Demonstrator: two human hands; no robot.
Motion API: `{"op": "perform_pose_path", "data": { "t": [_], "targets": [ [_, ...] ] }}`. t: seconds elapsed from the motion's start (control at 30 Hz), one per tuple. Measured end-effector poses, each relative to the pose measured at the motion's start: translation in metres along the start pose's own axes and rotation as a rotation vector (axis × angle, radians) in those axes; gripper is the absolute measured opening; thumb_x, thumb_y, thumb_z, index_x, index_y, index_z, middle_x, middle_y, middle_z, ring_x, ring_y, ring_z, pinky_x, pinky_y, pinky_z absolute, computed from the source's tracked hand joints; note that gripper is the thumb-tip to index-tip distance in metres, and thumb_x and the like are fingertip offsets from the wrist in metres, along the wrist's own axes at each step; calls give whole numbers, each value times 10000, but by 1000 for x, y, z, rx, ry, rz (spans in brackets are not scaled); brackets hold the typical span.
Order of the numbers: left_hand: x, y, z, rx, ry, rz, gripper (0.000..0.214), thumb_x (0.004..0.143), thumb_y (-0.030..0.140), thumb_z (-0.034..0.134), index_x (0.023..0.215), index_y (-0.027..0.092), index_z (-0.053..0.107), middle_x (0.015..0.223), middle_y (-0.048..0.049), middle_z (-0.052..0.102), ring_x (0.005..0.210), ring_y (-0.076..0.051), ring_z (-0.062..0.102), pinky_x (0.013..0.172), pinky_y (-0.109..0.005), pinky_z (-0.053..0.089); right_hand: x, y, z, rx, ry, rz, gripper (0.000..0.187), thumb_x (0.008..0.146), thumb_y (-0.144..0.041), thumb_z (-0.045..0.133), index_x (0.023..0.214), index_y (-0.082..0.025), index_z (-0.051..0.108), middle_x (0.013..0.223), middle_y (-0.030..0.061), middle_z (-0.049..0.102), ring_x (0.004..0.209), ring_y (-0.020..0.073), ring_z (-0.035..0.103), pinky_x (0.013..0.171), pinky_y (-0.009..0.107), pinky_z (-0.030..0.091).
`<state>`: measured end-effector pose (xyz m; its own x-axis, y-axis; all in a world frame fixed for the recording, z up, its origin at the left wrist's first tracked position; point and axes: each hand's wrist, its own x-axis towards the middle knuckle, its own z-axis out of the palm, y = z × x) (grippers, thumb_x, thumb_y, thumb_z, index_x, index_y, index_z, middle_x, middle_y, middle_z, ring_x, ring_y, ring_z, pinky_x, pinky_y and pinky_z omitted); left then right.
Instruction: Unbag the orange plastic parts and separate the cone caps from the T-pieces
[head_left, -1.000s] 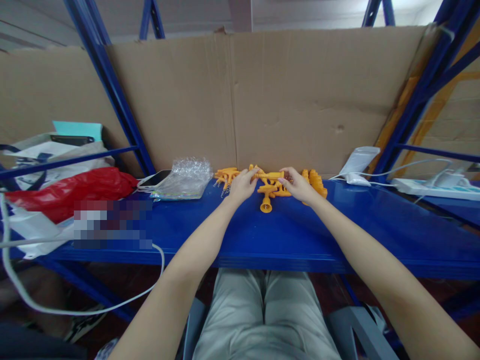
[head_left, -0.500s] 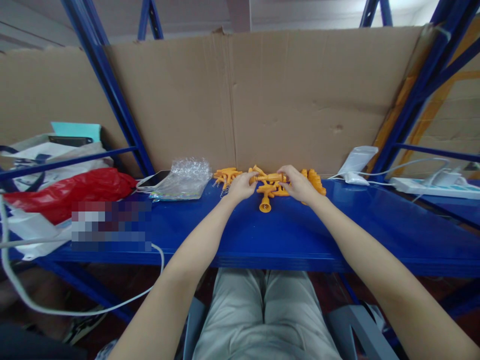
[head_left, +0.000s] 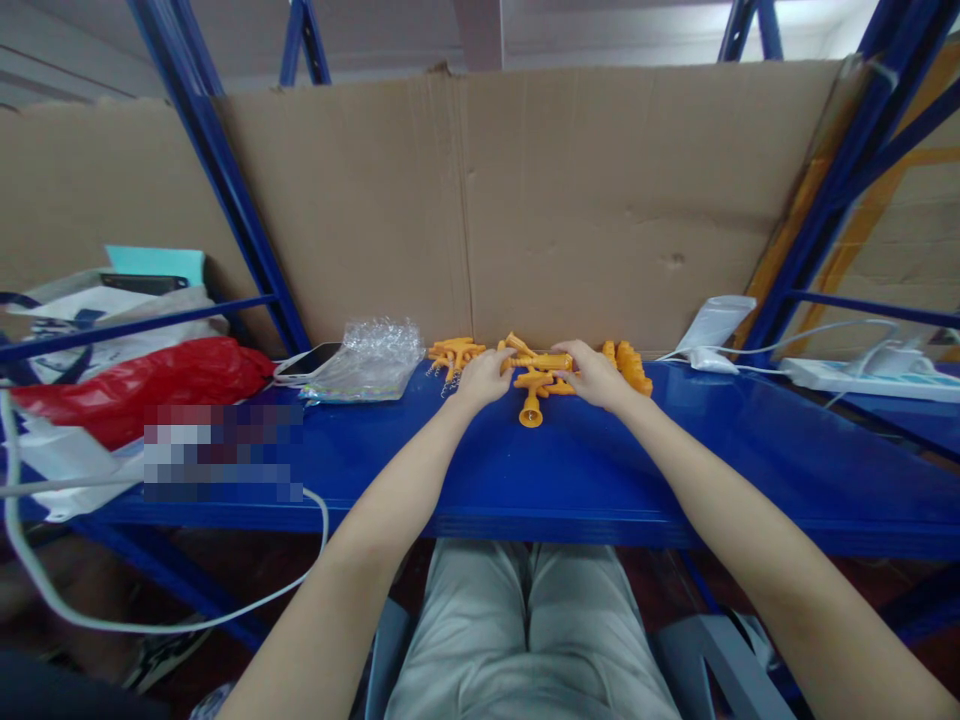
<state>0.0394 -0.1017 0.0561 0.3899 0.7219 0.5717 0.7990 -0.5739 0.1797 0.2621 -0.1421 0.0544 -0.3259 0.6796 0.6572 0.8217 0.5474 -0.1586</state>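
Between my two hands lies an orange plastic tube-like part (head_left: 546, 362), roughly level, just above other orange pieces. My left hand (head_left: 486, 374) is closed on its left end, thumb and fingers pinching. My right hand (head_left: 594, 372) grips the right end with curled fingers. Below the part, an orange piece with a flared round end (head_left: 531, 412) points toward me on the blue shelf. To the left of my left hand is a pile of orange pieces (head_left: 454, 352) with thin dark chains or springs hanging from it. Ribbed orange pieces (head_left: 634, 368) lie beyond my right hand.
A clear plastic bag (head_left: 371, 365) and a phone (head_left: 311, 358) lie to the left, near a red plastic bag (head_left: 157, 385). White cables and a power strip (head_left: 862, 374) are at the right. Cardboard (head_left: 570, 200) stands behind the blue shelf (head_left: 555, 475).
My right hand has shifted slightly down and right, and more of the orange tube-like part shows between the hands. My left hand has hardly moved.
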Motion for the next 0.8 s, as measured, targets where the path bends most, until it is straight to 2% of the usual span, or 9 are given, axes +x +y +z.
{"op": "perform_pose_path", "data": {
  "t": [0.13,0.4,0.53,0.63,0.8],
  "targets": [
    [0,3,0,-2,-28,-3,419,876,188,540,1282,207,643,1204,-93,707,1129,-236,650,1012,-364,497,-2,-5,-6,-133,-35,-30,393,849,-146,512,1240,-170,550,1237,157,594,1167,299,562,902,457,484],
    [-1,8,-2,-37,-25,2,395,852,193,552,1226,225,678,1152,-76,728,1097,-234,663,987,-356,512,-3,-13,-7,-345,21,-2,369,873,-111,411,1182,-182,601,1191,166,601,1075,308,546,839,434,443],
    [-2,8,-3,-29,2,5,402,863,194,550,1249,225,657,1166,-82,720,1106,-237,657,992,-364,508,-3,-10,-5,-294,43,-19,325,894,-209,478,1192,-182,605,1194,164,623,1100,320,551,873,461,449],
    [-2,8,-3,-23,41,7,389,873,196,551,1246,230,653,1154,-82,720,1103,-237,655,987,-369,511,-2,-6,-3,-212,30,-22,379,933,-304,474,1278,-184,575,1225,162,637,1151,318,557,922,489,450],
    [-3,10,-2,-16,61,13,378,890,199,538,1253,210,644,1126,-89,722,1088,-232,658,976,-359,509,-2,-5,0,-162,-40,5,438,949,-291,452,1364,-180,538,1299,170,622,1225,311,549,980,515,435]
  ]
}}
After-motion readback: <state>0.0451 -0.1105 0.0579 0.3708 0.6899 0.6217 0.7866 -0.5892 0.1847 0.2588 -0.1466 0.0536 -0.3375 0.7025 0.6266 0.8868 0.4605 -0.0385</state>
